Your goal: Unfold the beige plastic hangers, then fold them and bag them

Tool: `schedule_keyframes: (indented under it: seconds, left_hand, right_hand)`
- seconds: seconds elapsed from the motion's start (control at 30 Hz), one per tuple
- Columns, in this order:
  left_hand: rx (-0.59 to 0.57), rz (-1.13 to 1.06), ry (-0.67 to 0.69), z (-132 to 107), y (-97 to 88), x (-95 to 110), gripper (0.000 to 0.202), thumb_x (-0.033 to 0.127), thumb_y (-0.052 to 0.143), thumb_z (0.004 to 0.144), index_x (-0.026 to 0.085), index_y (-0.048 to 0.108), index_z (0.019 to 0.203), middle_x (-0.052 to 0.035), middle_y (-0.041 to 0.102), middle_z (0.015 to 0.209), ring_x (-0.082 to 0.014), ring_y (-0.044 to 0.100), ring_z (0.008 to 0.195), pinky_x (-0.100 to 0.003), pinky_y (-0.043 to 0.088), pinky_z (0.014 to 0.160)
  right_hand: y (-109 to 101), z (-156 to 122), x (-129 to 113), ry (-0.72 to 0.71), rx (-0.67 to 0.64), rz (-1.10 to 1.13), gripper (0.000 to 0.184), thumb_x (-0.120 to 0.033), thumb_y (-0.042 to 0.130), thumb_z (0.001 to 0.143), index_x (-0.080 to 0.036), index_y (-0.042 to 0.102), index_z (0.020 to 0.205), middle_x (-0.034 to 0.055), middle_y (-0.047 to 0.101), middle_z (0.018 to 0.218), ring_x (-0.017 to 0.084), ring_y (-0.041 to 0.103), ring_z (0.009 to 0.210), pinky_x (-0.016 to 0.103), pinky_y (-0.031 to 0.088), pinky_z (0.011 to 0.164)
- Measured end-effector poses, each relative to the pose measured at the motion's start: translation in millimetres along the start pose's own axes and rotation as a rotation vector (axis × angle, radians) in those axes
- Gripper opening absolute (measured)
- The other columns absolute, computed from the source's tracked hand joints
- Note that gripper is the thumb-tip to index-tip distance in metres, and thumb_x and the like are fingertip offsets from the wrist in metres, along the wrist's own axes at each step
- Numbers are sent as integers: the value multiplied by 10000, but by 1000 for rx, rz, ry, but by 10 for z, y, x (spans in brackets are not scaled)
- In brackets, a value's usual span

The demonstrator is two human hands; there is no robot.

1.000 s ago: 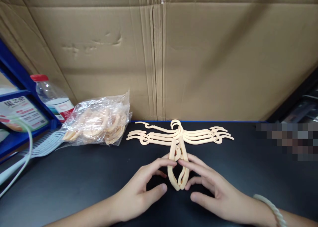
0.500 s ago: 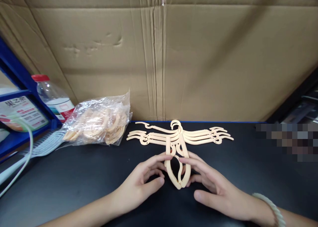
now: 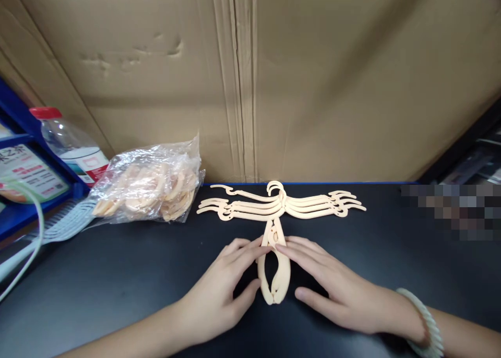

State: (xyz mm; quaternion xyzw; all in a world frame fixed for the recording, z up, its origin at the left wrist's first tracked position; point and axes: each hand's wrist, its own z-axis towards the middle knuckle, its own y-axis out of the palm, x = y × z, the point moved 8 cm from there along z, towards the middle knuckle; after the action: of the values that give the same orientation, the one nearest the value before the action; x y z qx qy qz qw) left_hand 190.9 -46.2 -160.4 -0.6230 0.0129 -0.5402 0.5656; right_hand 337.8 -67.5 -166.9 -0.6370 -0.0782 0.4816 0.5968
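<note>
A cream folding hanger point(image 3: 284, 279) stands folded between my two hands, its arms drawn together with an oval gap in the middle. My left hand point(image 3: 230, 277) presses its left side, with fingertips on the upper part and the thumb against the lower edge. On the other side, the fingers of my right hand point(image 3: 332, 282) rest along the hanger, and that thumb stays apart from it. Just beyond lie several unfolded cream hangers point(image 3: 256, 208), stacked flat with their arms spread and hooks towards the cardboard.
A clear plastic bag point(image 3: 156, 175) of more cream folded pieces lies at the left. Beside it are a pale blue brush point(image 3: 68, 222), a red-capped bottle point(image 3: 74, 144) and a blue rack point(image 3: 80, 192). A cardboard wall point(image 3: 332, 86) closes off the back of the black table point(image 3: 136, 274).
The folding hanger's two arms have come closer together, and its top has dropped clear of the stacked hangers. Both my hands have moved inward with it. The view has tilted slightly.
</note>
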Motion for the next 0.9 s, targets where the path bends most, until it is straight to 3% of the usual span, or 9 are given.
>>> schedule_keyframes:
  seconds: [0.17, 0.5, 0.77, 0.9]
  left_hand:
    - [-26, 205, 18, -11, 20, 26, 607, 122, 527, 873, 300, 363, 1430, -72, 457, 1449, -278, 452, 1225, -493, 404, 1022]
    - [-13, 293, 30, -54, 43, 15, 572, 158, 514, 901, 284, 351, 1435, -73, 425, 1467, -284, 390, 1311, -496, 363, 1068]
    - [-29, 282, 60, -48, 56, 42, 617, 118, 497, 885, 266, 322, 1458, -68, 421, 1488, -281, 383, 1336, -496, 362, 1086]
    - [-60, 303, 93, -43, 80, 70, 578, 82, 482, 873, 257, 401, 1417, -72, 467, 1459, -291, 395, 1334, -517, 348, 1091]
  right_hand:
    - [20, 39, 4, 44, 8, -117, 596, -265, 463, 962, -251, 227, 1509, 109, 394, 1456, 266, 304, 1377, 476, 328, 1130]
    - [-27, 22, 13, 59, 82, -68, 483, -215, 499, 932, -200, 389, 1401, 128, 439, 1368, 230, 414, 1280, 400, 402, 1085]
    - [47, 15, -50, -39, -10, -187, 546, -227, 481, 942, -189, 329, 1466, 86, 363, 1507, 246, 231, 1420, 447, 289, 1157]
    - [53, 22, -33, -25, -24, -166, 581, -238, 480, 943, -210, 287, 1490, 74, 357, 1516, 247, 261, 1415, 457, 287, 1156]
